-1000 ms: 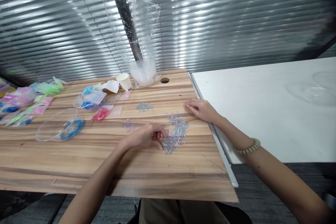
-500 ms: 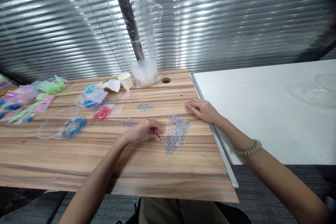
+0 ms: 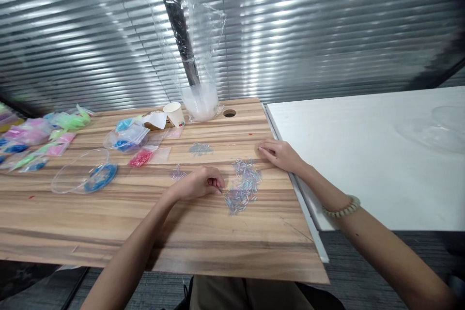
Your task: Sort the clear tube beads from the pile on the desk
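Beads (image 3: 242, 186) lie piled on the bench (image 3: 109, 218). Left hand (image 3: 198, 184) pinches its grip closed at their edge; right hand (image 3: 280, 154) lies flat beside them, grip open, holding nothing

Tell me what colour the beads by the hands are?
Silvery-clear with a blue shimmer; the beads show best in the head view.

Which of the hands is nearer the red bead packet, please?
Left. The left hand sits right of the red bead packet; the right hand rests farther right, past the loose beads.
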Motion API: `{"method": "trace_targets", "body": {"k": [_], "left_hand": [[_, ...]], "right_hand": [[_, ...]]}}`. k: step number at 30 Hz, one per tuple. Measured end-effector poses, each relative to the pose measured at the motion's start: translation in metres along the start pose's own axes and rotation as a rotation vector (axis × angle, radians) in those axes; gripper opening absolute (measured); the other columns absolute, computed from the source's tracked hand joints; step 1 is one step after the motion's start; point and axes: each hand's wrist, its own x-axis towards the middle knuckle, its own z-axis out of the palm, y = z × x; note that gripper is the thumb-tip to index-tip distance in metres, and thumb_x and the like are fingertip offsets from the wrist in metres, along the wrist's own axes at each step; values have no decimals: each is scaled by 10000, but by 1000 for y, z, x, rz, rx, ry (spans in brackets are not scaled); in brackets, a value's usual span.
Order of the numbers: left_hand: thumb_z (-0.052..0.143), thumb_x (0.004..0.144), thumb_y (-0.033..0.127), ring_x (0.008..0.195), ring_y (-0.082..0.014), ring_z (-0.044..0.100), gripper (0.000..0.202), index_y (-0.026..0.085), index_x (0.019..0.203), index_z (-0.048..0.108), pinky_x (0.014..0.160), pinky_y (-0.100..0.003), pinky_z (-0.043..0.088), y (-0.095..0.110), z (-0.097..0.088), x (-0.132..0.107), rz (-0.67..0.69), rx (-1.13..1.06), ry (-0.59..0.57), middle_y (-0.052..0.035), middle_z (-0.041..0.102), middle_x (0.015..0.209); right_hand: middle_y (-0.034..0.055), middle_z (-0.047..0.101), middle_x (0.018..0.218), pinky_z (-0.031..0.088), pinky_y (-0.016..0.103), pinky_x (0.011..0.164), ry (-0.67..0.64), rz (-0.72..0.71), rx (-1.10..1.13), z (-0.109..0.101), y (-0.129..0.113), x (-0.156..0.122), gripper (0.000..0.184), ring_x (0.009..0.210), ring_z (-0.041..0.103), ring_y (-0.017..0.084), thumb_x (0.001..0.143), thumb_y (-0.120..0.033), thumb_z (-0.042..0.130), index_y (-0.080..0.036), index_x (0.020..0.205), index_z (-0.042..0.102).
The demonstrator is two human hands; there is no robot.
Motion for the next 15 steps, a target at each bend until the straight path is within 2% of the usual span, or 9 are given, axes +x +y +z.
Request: {"method": "trace_targets", "body": {"k": [8,15], "left_hand": [[623,740,74,682,-106,555,104,131,825,636,614,-186,421,-3,-3,-1,-26,-19,18,-20,632,783],[568,742,20,699,-108,567,155,133,812,647,631,-187,420,-2,-2,0,-2,11,16,-24,648,796]], "right_hand": [[69,676,966,500,386,814,-5,-8,-3,-1,-1,0,253,943,611,227,919,-230,403,-182,918,651],[58,677,958,507,394,801,-1,-9,15,0,0,1,244,925,616,224,915,-240,414,-204,952,652]]}}
